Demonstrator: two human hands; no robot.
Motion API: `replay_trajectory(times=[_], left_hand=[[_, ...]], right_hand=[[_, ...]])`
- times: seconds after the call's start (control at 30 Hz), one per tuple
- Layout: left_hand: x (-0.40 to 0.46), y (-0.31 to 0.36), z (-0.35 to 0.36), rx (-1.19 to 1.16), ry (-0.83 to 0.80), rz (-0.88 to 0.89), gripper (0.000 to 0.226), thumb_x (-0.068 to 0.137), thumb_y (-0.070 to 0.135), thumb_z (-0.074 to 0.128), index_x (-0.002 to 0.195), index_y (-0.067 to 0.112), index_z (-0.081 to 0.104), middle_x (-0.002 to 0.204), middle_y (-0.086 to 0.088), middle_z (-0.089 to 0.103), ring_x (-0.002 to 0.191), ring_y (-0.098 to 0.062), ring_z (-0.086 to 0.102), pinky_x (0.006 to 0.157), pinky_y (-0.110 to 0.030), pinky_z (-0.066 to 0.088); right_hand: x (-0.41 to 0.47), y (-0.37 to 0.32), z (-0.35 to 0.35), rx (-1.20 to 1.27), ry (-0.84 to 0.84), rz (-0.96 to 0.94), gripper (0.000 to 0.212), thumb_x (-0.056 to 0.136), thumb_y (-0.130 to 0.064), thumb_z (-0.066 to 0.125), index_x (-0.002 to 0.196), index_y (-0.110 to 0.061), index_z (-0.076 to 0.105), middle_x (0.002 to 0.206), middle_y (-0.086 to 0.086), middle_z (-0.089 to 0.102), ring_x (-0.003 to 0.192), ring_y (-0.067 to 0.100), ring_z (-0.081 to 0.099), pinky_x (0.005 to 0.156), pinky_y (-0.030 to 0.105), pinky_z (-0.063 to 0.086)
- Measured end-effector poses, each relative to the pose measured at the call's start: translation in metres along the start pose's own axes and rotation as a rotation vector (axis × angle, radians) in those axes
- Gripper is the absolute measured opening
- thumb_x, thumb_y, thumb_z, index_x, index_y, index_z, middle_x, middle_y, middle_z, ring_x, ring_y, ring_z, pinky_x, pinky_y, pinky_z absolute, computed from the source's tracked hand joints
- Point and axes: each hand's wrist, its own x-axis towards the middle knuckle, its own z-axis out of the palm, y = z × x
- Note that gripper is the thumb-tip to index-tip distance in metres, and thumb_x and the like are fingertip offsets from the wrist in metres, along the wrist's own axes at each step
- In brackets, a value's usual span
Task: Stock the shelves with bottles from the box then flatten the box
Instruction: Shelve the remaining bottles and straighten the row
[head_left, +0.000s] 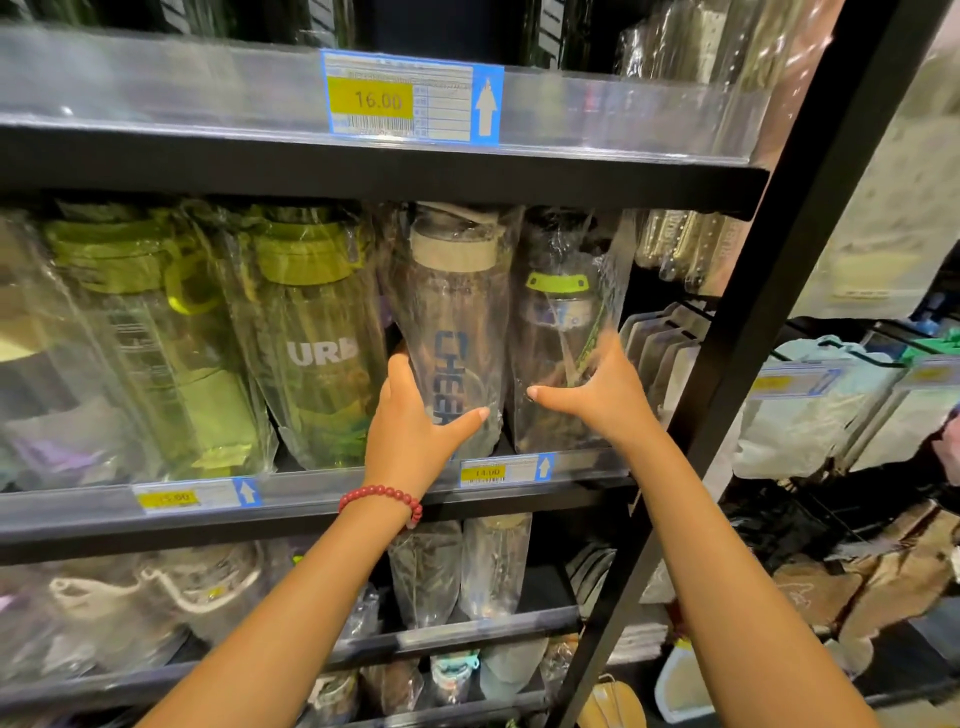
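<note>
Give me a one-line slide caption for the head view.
Left hand grips a beige-lidded bottle while right hand holds the green-lidded bottle beside it on the middle shelf.

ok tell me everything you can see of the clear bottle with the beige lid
The clear bottle with the beige lid stands upright on the middle shelf, sealed in a crinkly transparent bag. It looks like plastic, with dark blue lettering running down its body. The left hand grips its lower part. A green bottle stands on its left, a green-capped bottle on its right.
</note>
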Motion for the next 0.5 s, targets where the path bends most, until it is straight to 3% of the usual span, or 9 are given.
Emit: replay_trajectory(times=[0.1, 0.23, 0.27, 0.37, 0.43, 0.5], left_hand=[[-0.001, -0.003, -0.001, -0.025, 0.007, 0.009, 0.067, 0.069, 0.041, 0.080, 0.111, 0.025, 0.030, 0.115, 0.007, 0.044, 0.098, -0.009, 0.047, 0.076, -0.024, 0.039], [-0.003, -0.001, 0.000, -0.037, 0.018, 0.004, 0.082, 0.069, 0.041, 0.080, 0.131, 0.016, 0.032, 0.117, 0.012, 0.036, 0.103, 0.000, 0.037, 0.082, -0.021, 0.036], [-0.003, -0.001, 0.000, -0.041, 0.013, -0.002, 0.085, 0.069, 0.041, 0.080, 0.133, 0.015, 0.031, 0.122, 0.011, 0.038, 0.106, -0.001, 0.038, 0.084, -0.022, 0.037], [-0.001, -0.003, -0.001, -0.049, -0.013, -0.033, 0.089, 0.069, 0.042, 0.080, 0.135, 0.012, 0.029, 0.137, -0.004, 0.044, 0.121, -0.017, 0.046, 0.094, -0.031, 0.043], [-0.001, -0.003, -0.001, -0.047, -0.015, -0.043, 0.091, 0.069, 0.042, 0.080, 0.136, 0.011, 0.027, 0.137, -0.007, 0.044, 0.123, -0.022, 0.046, 0.094, -0.031, 0.042], [-0.003, -0.003, 0.000, -0.047, -0.002, -0.044, 0.092, 0.069, 0.041, 0.080, 0.138, 0.011, 0.026, 0.138, -0.007, 0.043, 0.123, -0.022, 0.045, 0.090, -0.026, 0.038]], right_hand=[[0.002, 0.003, -0.007, 0.046, 0.001, -0.002, 0.087, 0.062, -0.030, 0.088, 0.127, -0.036, 0.031, 0.102, -0.033, 0.041, 0.089, -0.020, 0.047, 0.069, 0.004, 0.034], [-0.002, 0.010, -0.002, 0.189, -0.050, 0.033, 0.098, 0.064, -0.019, 0.087, 0.144, -0.022, 0.029, 0.130, -0.012, 0.048, 0.112, -0.003, 0.051, 0.085, 0.011, 0.038], [-0.003, 0.011, -0.001, 0.205, -0.044, 0.029, 0.102, 0.065, -0.017, 0.087, 0.146, -0.021, 0.026, 0.131, -0.014, 0.046, 0.113, -0.004, 0.048, 0.084, 0.007, 0.038], [0.000, 0.014, -0.001, 0.233, 0.007, -0.003, 0.103, 0.063, -0.012, 0.087, 0.145, -0.023, 0.026, 0.116, -0.031, 0.043, 0.093, -0.028, 0.047, 0.068, -0.007, 0.035], [0.003, 0.013, -0.004, 0.261, 0.043, -0.005, 0.109, 0.061, -0.016, 0.088, 0.147, -0.024, 0.022, 0.118, -0.036, 0.037, 0.093, -0.027, 0.045, 0.076, -0.006, 0.035], [0.004, 0.010, -0.006, 0.282, 0.046, 0.008, 0.115, 0.057, -0.024, 0.090, 0.148, -0.025, 0.019, 0.133, -0.025, 0.037, 0.117, -0.009, 0.039, 0.096, 0.010, 0.035]])
